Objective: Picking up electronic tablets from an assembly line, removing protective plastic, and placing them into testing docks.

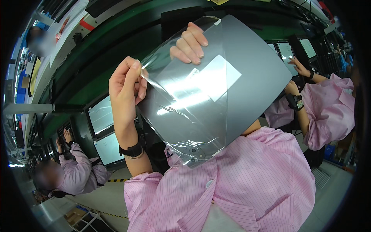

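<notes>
A grey tablet [255, 69] is held up in front of my chest, tilted, its back with a camera bump [195, 151] facing me. A white label [232, 73] shows on it. Clear plastic film [174, 127], creased and shiny, covers its left part and juts past the far left edge. My left hand [127, 83] pinches the film's edge between thumb and fingers. My right hand [190, 43] comes from behind the tablet, its fingers curled over the far edge; the palm and thumb are hidden. Whether the film lies over these fingers is hard to tell.
Beyond the tablet runs a dark green bench [104, 42]. Light-screened panels [110, 149] stand at left. A person in pink [328, 104] works close on my right, a hand near other panels [286, 52]. Another person [83, 170] sits at the lower left.
</notes>
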A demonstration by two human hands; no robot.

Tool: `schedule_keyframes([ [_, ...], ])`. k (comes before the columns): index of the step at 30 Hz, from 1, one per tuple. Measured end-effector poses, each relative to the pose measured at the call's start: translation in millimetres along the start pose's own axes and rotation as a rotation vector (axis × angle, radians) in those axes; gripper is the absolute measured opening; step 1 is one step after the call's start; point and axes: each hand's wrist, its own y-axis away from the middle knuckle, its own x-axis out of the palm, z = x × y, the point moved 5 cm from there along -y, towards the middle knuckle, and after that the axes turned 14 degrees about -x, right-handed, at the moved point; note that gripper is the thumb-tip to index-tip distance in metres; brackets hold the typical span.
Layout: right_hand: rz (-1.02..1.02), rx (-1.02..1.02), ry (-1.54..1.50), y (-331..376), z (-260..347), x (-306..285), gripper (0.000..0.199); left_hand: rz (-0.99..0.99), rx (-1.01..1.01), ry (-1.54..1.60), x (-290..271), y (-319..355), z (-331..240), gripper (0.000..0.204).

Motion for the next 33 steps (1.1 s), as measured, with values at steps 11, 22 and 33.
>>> schedule_keyframes([
  [11,-0.216,0.339,0.497,-1,24,11,0.048,-0.094,0.542,-0.324,41,76,-47,0.005],
  [22,-0.556,0.051,1.352,-2,41,22,0.053,0.450,-0.241,0.193,72,63,13,0.046],
  [33,-0.618,0.150,1.557,16,17,32,0.050,0.461,-0.120,0.410,72,-11,-15,0.017],
])
